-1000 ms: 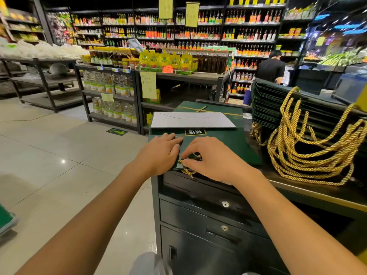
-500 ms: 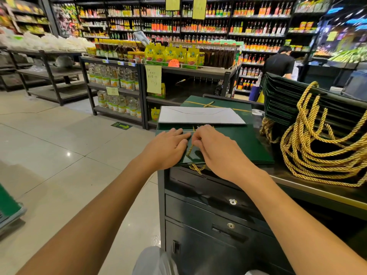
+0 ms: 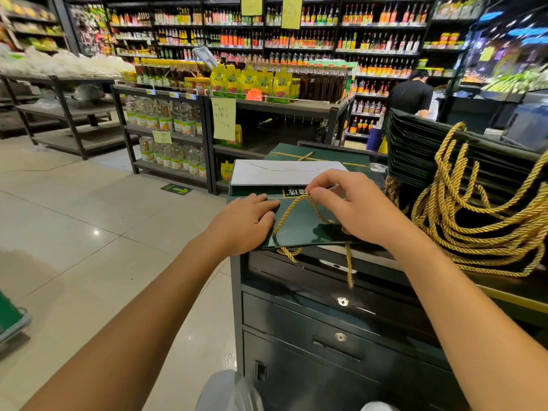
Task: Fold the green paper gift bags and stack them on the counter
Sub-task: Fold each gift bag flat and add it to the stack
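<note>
A flat dark green gift bag (image 3: 299,229) lies on top of other folded bags at the counter's (image 3: 326,256) left end, its white base (image 3: 284,173) folded up at the far side. My left hand (image 3: 246,221) presses flat on the bag's left part. My right hand (image 3: 353,209) pinches the bag's gold rope handle (image 3: 293,209) between thumb and fingers and holds it up over the bag. A second gold rope (image 3: 349,268) hangs down over the counter's front edge.
A tall stack of folded green bags (image 3: 421,143) with a tangle of gold rope handles (image 3: 480,221) fills the counter's right side. Black drawers (image 3: 341,339) sit below. Shelves of bottles (image 3: 166,126) stand beyond the tiled aisle. A person in black (image 3: 410,94) stands far back.
My right hand has lifted from the bag's near edge and drawn the gold rope handle up and away over the bag. My left hand stays pressed on the bag.
</note>
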`<state>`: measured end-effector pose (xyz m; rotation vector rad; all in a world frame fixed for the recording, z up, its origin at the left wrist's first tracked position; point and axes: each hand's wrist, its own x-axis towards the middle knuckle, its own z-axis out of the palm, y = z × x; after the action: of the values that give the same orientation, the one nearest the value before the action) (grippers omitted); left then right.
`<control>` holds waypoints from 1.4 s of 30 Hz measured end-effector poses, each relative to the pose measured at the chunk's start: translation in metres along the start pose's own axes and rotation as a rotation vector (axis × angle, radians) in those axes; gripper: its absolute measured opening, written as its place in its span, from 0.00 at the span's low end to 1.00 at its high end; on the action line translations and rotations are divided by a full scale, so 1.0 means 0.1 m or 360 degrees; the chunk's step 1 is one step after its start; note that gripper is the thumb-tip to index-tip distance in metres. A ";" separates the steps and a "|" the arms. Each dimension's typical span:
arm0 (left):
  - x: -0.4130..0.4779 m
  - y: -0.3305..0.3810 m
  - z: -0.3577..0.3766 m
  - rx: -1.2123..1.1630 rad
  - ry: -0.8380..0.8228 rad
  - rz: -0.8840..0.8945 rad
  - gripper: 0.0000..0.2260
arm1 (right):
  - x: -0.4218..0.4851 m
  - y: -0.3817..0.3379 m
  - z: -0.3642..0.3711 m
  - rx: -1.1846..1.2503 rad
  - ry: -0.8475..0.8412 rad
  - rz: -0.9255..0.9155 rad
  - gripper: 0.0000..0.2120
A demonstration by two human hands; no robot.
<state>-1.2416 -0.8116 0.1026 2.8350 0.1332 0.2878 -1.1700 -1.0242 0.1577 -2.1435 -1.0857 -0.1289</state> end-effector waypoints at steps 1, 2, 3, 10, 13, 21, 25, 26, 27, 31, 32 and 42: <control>0.00 0.02 -0.01 -0.0013 0.0006 0.0010 0.21 | -0.03 0.04 -0.08 -0.0034 0.0000 0.0031 0.08; 0.00 0.03 -0.02 -0.0025 0.0019 0.0023 0.21 | -0.08 0.08 -0.15 -0.0096 -0.0009 0.0066 0.10; 0.00 0.03 -0.03 -0.0036 0.0034 0.0032 0.20 | -0.13 0.11 -0.20 -0.0188 -0.0040 0.0108 0.11; 0.10 0.15 -0.06 0.0110 0.0084 -0.0107 0.19 | -0.40 0.22 -0.26 -0.0471 -0.0166 0.0436 0.23; 0.15 0.18 -0.05 0.0079 0.0116 -0.0116 0.18 | -0.44 0.20 -0.19 -0.0584 -0.0131 0.0398 0.26; 0.15 0.14 0.02 -0.0006 0.0208 -0.0124 0.18 | -0.44 0.27 -0.19 -0.0269 -0.0130 0.0339 0.09; 0.14 0.15 0.02 -0.0008 0.0201 -0.0123 0.18 | -0.39 0.35 -0.21 -0.0278 -0.0127 0.0311 0.05; 0.14 0.14 0.02 -0.0027 0.0199 -0.0122 0.17 | -0.37 0.37 -0.21 -0.0324 -0.0127 0.0287 0.05; 0.13 0.14 0.02 -0.0054 0.0197 -0.0123 0.17 | -0.36 0.38 -0.21 -0.0359 -0.0124 0.0261 0.05; 0.12 0.16 0.01 -0.0101 0.0162 -0.0121 0.16 | -0.36 0.40 -0.21 -0.0351 -0.0093 0.0227 0.04; 0.12 0.17 0.01 -0.0098 0.0154 -0.0118 0.15 | -0.37 0.39 -0.21 -0.0345 -0.0082 0.0221 0.04; 0.10 0.19 -0.03 -0.0085 0.0148 -0.0097 0.14 | -0.33 0.15 -0.43 0.0047 0.0480 0.0046 0.04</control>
<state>-1.2311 -0.8283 0.1126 2.7595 0.2273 0.4042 -1.1706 -1.0798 0.1680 -2.0322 -0.8749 -0.4064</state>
